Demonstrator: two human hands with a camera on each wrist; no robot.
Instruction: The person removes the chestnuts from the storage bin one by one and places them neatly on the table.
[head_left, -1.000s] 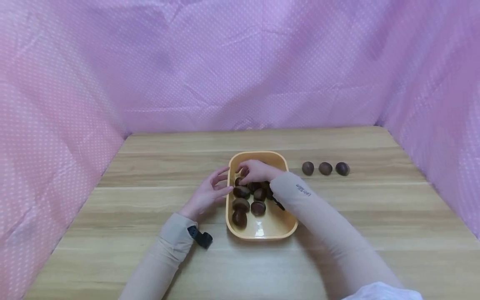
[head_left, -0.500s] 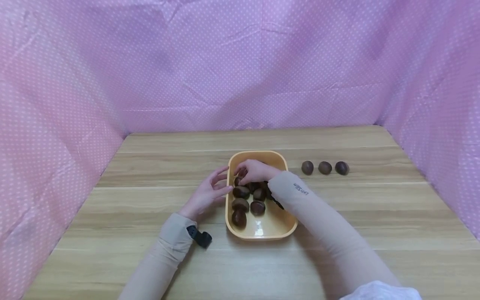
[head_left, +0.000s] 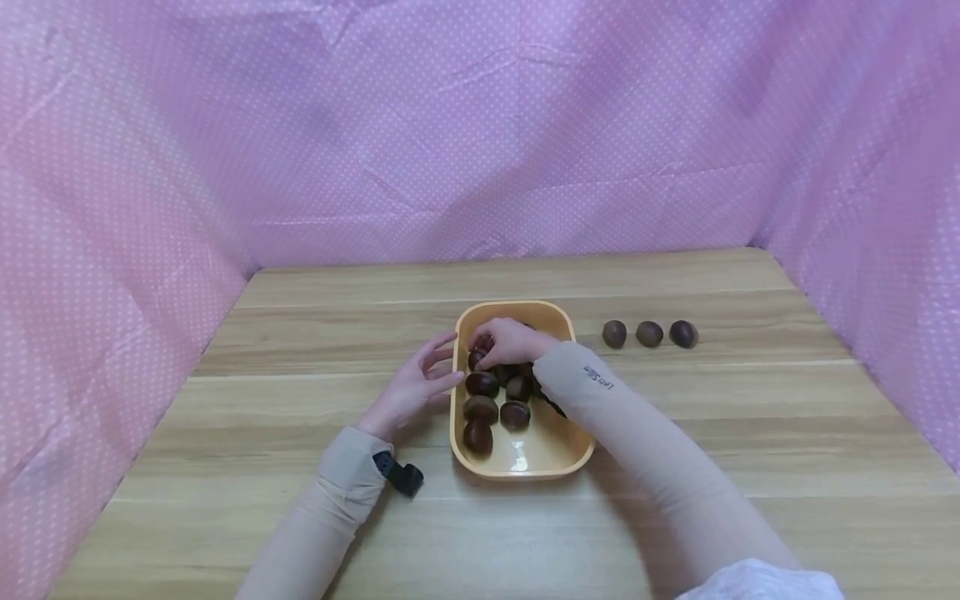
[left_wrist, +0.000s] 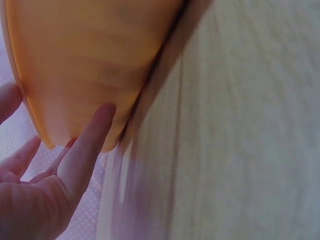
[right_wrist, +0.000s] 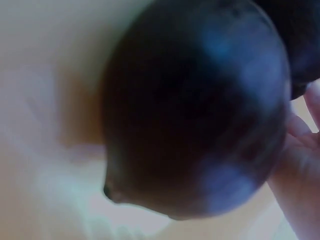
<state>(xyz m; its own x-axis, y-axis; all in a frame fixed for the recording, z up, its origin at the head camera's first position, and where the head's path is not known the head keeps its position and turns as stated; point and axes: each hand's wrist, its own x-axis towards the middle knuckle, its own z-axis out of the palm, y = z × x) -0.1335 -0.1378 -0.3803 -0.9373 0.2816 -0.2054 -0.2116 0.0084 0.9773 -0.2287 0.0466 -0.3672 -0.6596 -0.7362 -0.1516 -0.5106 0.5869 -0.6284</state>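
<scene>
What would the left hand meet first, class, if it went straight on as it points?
The orange tray, at its outer side wall; the left hand seems to touch it, though exact contact is unclear.

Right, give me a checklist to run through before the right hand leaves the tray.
1. Tray flat on the table: ok.
2. Left hand against the tray's side: ok, fingers touching it.
3. Right hand gripping securely: cannot tell, partly hidden.
4. Right sleeve clear of the tray's edge: cannot tell, it crosses over it.
5. Three nuts outside the tray, apart from one another: ok.
</scene>
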